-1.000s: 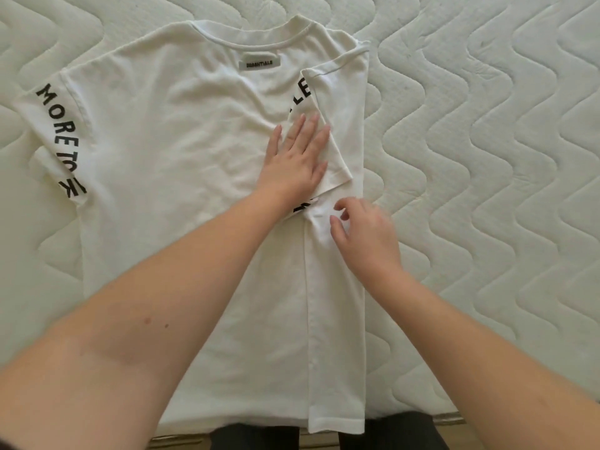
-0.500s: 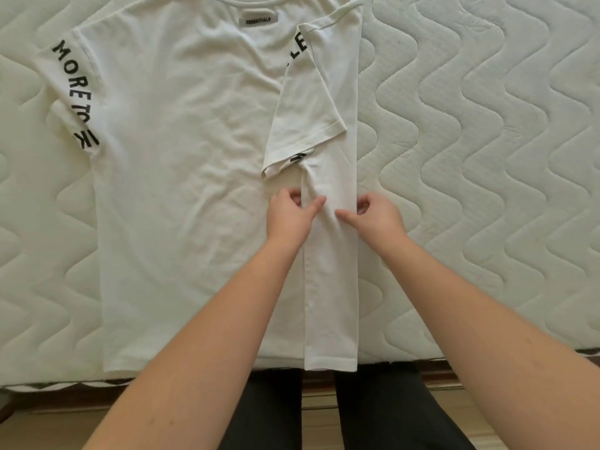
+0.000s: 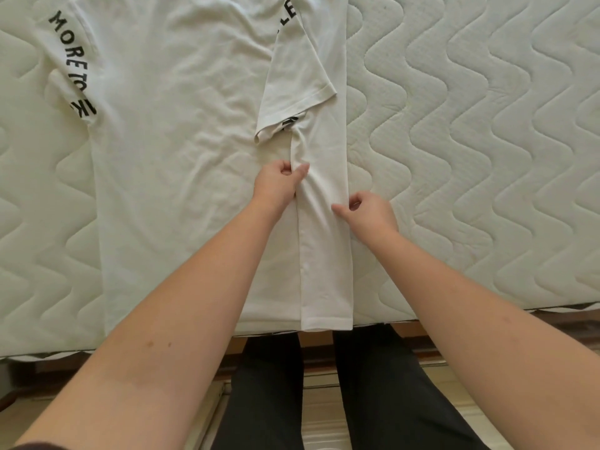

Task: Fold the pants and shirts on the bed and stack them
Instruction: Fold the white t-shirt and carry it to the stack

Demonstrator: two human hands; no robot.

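Note:
A white T-shirt with black lettering on its sleeves lies flat on the quilted mattress. Its right side is folded inward as a long strip, and the right sleeve lies folded back on top of it. My left hand pinches the inner edge of the strip between thumb and fingers. At the strip's outer edge, my right hand pinches the fabric with curled fingers. The left sleeve lies spread out at the far left.
The mattress's front edge runs across the lower part of the view, with a wooden bed frame and floor below. My legs in dark trousers stand against the bed. Bare mattress stretches to the right of the shirt.
Both hands have slid down from the folded sleeve to the strip below it. The left hand went from lying flat on the sleeve to pinching the strip's edge. The view has shifted toward the bed's edge.

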